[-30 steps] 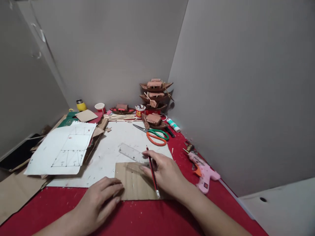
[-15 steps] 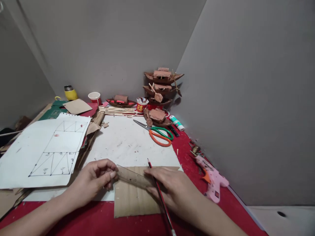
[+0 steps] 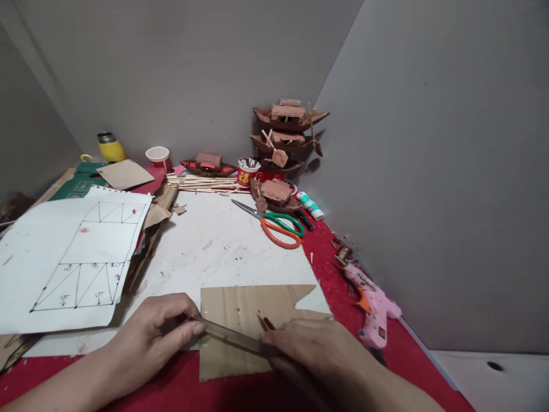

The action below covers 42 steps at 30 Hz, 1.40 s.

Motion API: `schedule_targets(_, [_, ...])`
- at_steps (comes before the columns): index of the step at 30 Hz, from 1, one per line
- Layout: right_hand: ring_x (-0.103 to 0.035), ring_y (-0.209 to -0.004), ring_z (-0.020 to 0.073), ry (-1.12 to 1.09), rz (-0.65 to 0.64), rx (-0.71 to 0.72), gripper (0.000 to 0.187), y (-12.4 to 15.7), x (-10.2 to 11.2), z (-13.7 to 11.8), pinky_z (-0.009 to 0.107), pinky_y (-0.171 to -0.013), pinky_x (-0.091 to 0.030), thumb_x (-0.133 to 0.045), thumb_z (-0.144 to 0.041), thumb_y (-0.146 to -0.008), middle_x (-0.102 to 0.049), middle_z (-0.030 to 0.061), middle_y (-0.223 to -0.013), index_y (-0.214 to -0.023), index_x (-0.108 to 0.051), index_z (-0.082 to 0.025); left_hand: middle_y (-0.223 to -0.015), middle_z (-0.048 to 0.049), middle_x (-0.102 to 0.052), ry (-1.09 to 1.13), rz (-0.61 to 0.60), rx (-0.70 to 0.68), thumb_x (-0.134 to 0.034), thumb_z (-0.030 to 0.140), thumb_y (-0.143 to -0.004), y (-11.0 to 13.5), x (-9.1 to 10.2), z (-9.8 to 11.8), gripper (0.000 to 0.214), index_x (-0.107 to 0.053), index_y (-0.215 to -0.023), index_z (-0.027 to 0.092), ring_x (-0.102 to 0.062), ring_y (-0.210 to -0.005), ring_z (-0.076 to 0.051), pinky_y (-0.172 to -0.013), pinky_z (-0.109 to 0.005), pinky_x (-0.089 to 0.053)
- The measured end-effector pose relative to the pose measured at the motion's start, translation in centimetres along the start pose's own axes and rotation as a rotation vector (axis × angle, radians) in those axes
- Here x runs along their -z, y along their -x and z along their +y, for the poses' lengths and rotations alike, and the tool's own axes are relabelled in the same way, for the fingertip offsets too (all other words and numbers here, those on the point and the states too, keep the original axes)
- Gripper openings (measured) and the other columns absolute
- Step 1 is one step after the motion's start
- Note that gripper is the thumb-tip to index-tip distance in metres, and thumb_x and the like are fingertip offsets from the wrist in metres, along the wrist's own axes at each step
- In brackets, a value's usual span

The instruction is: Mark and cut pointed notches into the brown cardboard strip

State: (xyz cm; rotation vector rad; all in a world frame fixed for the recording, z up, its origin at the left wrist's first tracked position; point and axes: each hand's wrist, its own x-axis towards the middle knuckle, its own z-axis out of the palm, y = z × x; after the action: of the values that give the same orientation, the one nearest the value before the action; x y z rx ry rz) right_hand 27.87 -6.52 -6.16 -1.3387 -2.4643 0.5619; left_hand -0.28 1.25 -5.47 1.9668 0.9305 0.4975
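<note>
My left hand (image 3: 160, 329) pinches the left end of a clear ruler (image 3: 234, 336) between thumb and fingers. My right hand (image 3: 311, 346) is closed around the ruler farther along and also holds a red and black pencil (image 3: 268, 324). Only the pencil's tip end shows past my fingers; most of its shaft is hidden. The ruler slants down to the right, above a piece of brown cardboard (image 3: 244, 300) with a notch cut at its right side. Whether the ruler touches the cardboard, I cannot tell.
A paper with a drawn truss sketch (image 3: 98, 243) lies left, over stacked cardboard. Scissors (image 3: 281, 229) rest on a white sheet (image 3: 201, 246). A pink glue gun (image 3: 375, 317) lies right. Model boats (image 3: 289, 117), thin sticks (image 3: 201, 183) and paper cups (image 3: 247, 174) stand behind.
Both hands have come slightly nearer to me with the ruler, which now appears tipped more on edge. The pencil has turned in my right hand, hiding most of its shaft. The view shifted slightly.
</note>
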Motion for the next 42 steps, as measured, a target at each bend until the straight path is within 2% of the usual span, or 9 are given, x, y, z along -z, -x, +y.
schedule_targets(3, [-0.066,-0.065,0.0179,-0.024,0.114,-0.044,0.016,0.4,-0.4,0.1,0.027,-0.06,-0.045,-0.053,-0.016,-0.089,-0.073,0.0024,-0.078,-0.097,-0.064,-0.025,-0.062,0.0011,-0.061,0.142,-0.012,0.143,-0.052,0.043,-0.091,-0.2,0.3,0.2,0.032,-0.061,-0.07,0.021,-0.054,-0.058,-0.013,-0.055,-0.023,-0.042])
schedule_targets(7, [-0.067,-0.077,0.0197,-0.035,0.28,0.002,0.041,1.0,-1.4,0.7,0.029,-0.068,-0.049,-0.052,-0.009,-0.085,-0.073,0.006,-0.092,-0.124,-0.053,-0.022,-0.061,0.0014,-0.062,0.45,-0.031,0.323,-0.054,0.049,-0.089,-0.8,0.6,-0.1,0.037,-0.058,-0.07,0.018,-0.058,-0.059,-0.013,-0.062,-0.024,-0.045])
schedule_targets(13, [-0.065,-0.085,0.0226,-0.018,0.283,0.041,0.056,1.8,-2.2,0.7,0.031,-0.068,-0.051,-0.049,-0.005,-0.079,-0.069,0.0097,-0.099,-0.133,-0.044,-0.021,-0.06,0.0007,-0.064,0.582,-0.051,0.46,-0.058,0.054,-0.085,-1.1,0.1,-0.8,0.042,-0.054,-0.067,0.016,-0.053,-0.048,-0.009,-0.054,-0.021,-0.041])
schedule_targets(20, [-0.063,-0.081,0.0218,-0.09,0.255,0.011,0.059,2.7,-2.8,0.9,0.031,-0.065,-0.049,-0.048,-0.002,-0.078,-0.065,0.007,-0.092,-0.132,-0.043,-0.023,-0.059,0.0037,-0.057,0.436,-0.037,0.473,-0.059,0.059,-0.081,-0.8,-0.4,-0.2,0.044,-0.058,-0.082,0.015,-0.047,-0.046,-0.007,-0.046,-0.019,-0.032])
schedule_targets(29, [-0.065,-0.083,0.0206,-0.073,0.315,0.001,0.056,3.0,-2.5,0.8,0.03,-0.066,-0.05,-0.044,-0.001,-0.082,-0.068,0.0084,-0.097,-0.133,-0.044,-0.023,-0.059,0.0064,-0.049,0.495,-0.09,0.416,-0.065,0.05,-0.079,-0.9,-0.2,-0.7,0.041,-0.059,-0.1,0.015,-0.041,-0.05,-0.009,-0.047,-0.021,-0.027])
schedule_targets(33, [-0.065,-0.079,0.0199,-0.027,0.322,0.034,0.051,2.6,-1.6,1.0,0.029,-0.063,-0.05,-0.046,-0.002,-0.081,-0.069,0.008,-0.093,-0.129,-0.048,-0.021,-0.062,0.0052,-0.045,0.374,-0.158,0.329,-0.061,0.045,-0.083,-0.6,0.0,-0.6,0.029,-0.06,-0.08,0.016,-0.036,-0.057,-0.01,-0.053,-0.023,-0.027])
schedule_targets(36, [-0.064,-0.073,0.0199,0.064,0.341,0.08,0.043,1.7,0.3,0.8,0.029,-0.059,-0.049,-0.051,-0.005,-0.084,-0.071,0.0066,-0.087,-0.123,-0.053,-0.021,-0.061,0.0053,-0.042,0.325,-0.295,0.314,-0.06,0.038,-0.085,-0.1,0.1,0.2,0.026,-0.058,-0.072,0.016,-0.034,-0.059,-0.01,-0.055,-0.024,-0.027])
schedule_targets(39, [-0.063,-0.102,0.025,0.08,0.489,0.126,0.044,0.6,2.3,0.4,0.039,-0.085,-0.051,-0.059,-0.008,-0.084,-0.071,0.0088,-0.108,-0.124,-0.054,-0.024,-0.06,0.006,-0.041,0.38,-0.451,0.327,-0.059,0.034,-0.086,0.4,-0.2,0.8,0.024,-0.054,-0.07,0.017,-0.033,-0.056,-0.009,-0.052,-0.023,-0.025])
schedule_targets(42, [-0.055,-0.122,0.0279,-0.074,0.856,0.032,0.039,-0.2,3.2,-0.2,0.047,-0.104,-0.04,-0.066,-0.015,-0.083,-0.065,0.0091,-0.124,-0.12,-0.056,-0.025,-0.06,0.0047,-0.05,0.484,-0.418,0.346,-0.06,0.038,-0.087,0.6,-0.6,0.7,0.027,-0.053,-0.073,0.017,-0.039,-0.051,-0.008,-0.049,-0.021,-0.029])
